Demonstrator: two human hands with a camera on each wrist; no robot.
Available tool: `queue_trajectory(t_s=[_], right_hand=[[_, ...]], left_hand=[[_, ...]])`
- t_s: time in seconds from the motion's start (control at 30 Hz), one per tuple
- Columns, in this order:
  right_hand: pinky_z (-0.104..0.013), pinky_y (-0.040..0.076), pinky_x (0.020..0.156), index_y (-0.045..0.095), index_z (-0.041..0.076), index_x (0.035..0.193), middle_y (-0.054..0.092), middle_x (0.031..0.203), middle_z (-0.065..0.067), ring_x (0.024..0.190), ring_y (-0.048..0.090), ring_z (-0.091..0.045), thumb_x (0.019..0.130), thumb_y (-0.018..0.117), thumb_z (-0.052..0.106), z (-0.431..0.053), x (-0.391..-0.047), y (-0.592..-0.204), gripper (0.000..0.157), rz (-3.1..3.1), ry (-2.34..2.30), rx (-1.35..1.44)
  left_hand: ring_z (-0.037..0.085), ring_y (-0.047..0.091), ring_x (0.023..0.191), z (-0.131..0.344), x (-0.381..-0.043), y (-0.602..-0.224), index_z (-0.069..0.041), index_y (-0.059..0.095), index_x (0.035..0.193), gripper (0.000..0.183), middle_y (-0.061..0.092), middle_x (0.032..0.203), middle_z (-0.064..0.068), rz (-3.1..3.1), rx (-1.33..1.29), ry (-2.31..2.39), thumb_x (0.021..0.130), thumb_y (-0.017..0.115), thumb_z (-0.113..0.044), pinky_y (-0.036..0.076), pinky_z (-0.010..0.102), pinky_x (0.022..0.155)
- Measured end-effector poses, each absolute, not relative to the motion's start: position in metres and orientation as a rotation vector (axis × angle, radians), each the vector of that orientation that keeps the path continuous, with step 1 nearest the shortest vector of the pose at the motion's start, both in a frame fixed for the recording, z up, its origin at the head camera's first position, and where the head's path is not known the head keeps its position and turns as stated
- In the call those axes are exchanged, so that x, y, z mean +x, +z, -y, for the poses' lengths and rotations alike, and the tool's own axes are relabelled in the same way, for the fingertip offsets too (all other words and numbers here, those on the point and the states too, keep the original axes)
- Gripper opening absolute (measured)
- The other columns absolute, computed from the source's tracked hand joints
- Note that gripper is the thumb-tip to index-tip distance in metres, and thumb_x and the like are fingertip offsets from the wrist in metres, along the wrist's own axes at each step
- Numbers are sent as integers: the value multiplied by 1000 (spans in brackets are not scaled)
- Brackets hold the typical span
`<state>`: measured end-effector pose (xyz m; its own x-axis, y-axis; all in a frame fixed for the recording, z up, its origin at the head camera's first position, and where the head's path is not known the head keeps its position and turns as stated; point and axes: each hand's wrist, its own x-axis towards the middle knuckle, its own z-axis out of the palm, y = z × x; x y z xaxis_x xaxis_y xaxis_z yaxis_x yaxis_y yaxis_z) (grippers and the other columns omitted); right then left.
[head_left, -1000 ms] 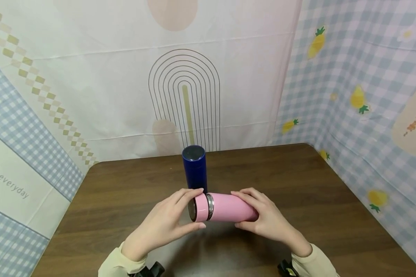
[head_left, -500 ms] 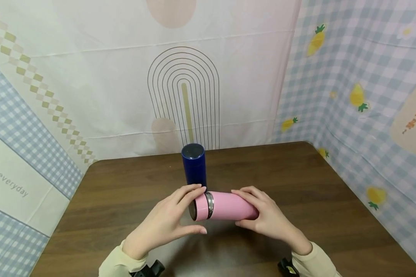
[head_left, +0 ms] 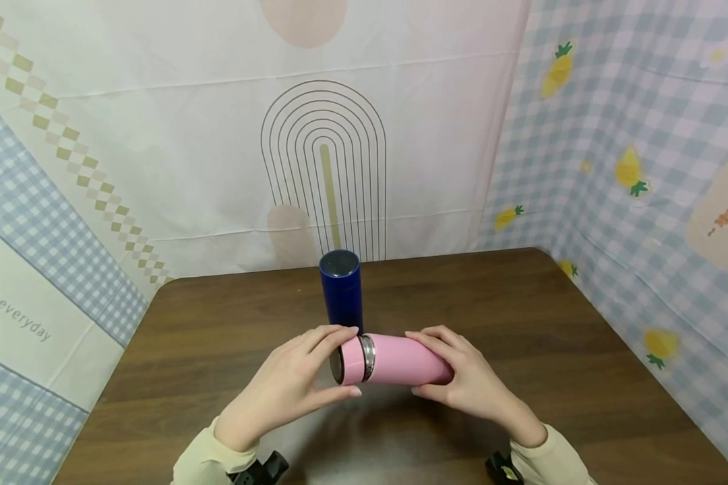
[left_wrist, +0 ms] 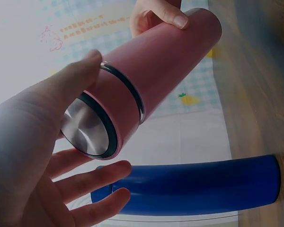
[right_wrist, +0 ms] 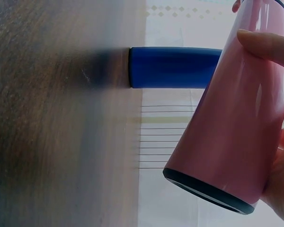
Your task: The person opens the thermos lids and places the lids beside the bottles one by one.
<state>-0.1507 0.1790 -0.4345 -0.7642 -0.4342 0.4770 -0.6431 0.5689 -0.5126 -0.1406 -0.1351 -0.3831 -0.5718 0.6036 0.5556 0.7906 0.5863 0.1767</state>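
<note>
A pink thermos [head_left: 403,360] is held sideways above the table, its lid [head_left: 353,362] pointing left and a shiny steel ring between lid and body. My right hand [head_left: 464,377] grips the body near the base, thumb on the near side. At the other end, my left hand [head_left: 291,377] holds the lid between thumb and forefinger. In the left wrist view the other fingers [left_wrist: 92,182] of that hand spread below the lid, whose round metallic top [left_wrist: 85,127] faces the palm. The black-edged base [right_wrist: 208,191] shows in the right wrist view.
A dark blue thermos [head_left: 342,296] stands upright just behind the pink one, its lower part hidden in the head view. The brown wooden table [head_left: 491,303] ends at a patterned cloth wall [head_left: 437,168] at the back.
Half a second ago my left thumb was off the lid; now it is back against it. The pink thermos and my right hand stay nearly where they were.
</note>
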Motion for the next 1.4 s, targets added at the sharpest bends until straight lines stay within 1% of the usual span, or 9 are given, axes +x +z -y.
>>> queue_trajectory(t_s=[0.17,0.3,0.53,0.73,1.03,1.13,1.2,1.33,1.4], right_hand=[[-47,49,88,60,32,139,56,130,13,115,55,-14,65,96,24,-178,-150,-435,83,2513,1000,887],[-47,49,88,61,28,138,56,131,12,115,55,-15,66,96,25,-178,-150,-435,81,2515,999,890],[-47,49,88,61,27,139,56,131,13,116,55,-14,67,95,26,-177,-150,-434,80,2525,1008,887],[-46,49,88,61,26,139,56,131,12,115,55,-14,67,96,25,-178,-151,-435,80,2513,1009,910],[-44,49,88,59,27,140,55,132,12,114,55,-14,69,95,26,-179,-153,-437,80,2504,1005,943],[-44,49,88,58,30,141,55,132,12,115,55,-14,69,94,27,-179,-153,-437,80,2505,1002,947],[-44,49,88,59,28,141,55,132,12,115,55,-14,70,94,28,-179,-154,-437,79,2501,1003,953],[-41,50,90,59,24,140,55,132,10,115,56,-15,72,93,27,-180,-154,-435,77,2480,1103,953],[-39,50,91,59,22,141,55,132,8,115,57,-16,73,93,27,-181,-155,-433,76,2465,1175,946]], left_hand=[[13,65,108,135,-142,-385,-16,56,141,78,63,125,-5,2414,-1086,-603,83,71,-66,56,35,86],[9,65,103,135,-142,-386,-16,57,139,77,64,121,-8,2443,-1048,-658,82,71,-67,56,32,83],[7,65,106,134,-141,-386,-20,58,136,75,64,124,-10,2519,-956,-748,80,71,-69,55,33,86],[5,64,108,133,-141,-384,-22,61,130,70,66,121,-11,2570,-877,-807,80,71,-70,55,33,88],[-1,58,84,132,-140,-384,-30,64,120,59,62,94,-19,2594,-777,-846,78,72,-71,52,25,72],[0,58,79,132,-142,-384,-29,66,116,53,62,87,-19,2624,-735,-894,79,76,-65,51,24,69],[0,58,75,133,-143,-384,-27,68,111,44,62,83,-18,2659,-695,-967,82,77,-58,51,24,68],[2,57,68,136,-146,-380,-24,68,102,26,60,73,-14,2700,-613,-1127,89,75,-45,49,24,63],[3,56,66,139,-147,-379,-23,69,102,24,59,71,-13,2706,-589,-1171,91,74,-43,49,24,61]])
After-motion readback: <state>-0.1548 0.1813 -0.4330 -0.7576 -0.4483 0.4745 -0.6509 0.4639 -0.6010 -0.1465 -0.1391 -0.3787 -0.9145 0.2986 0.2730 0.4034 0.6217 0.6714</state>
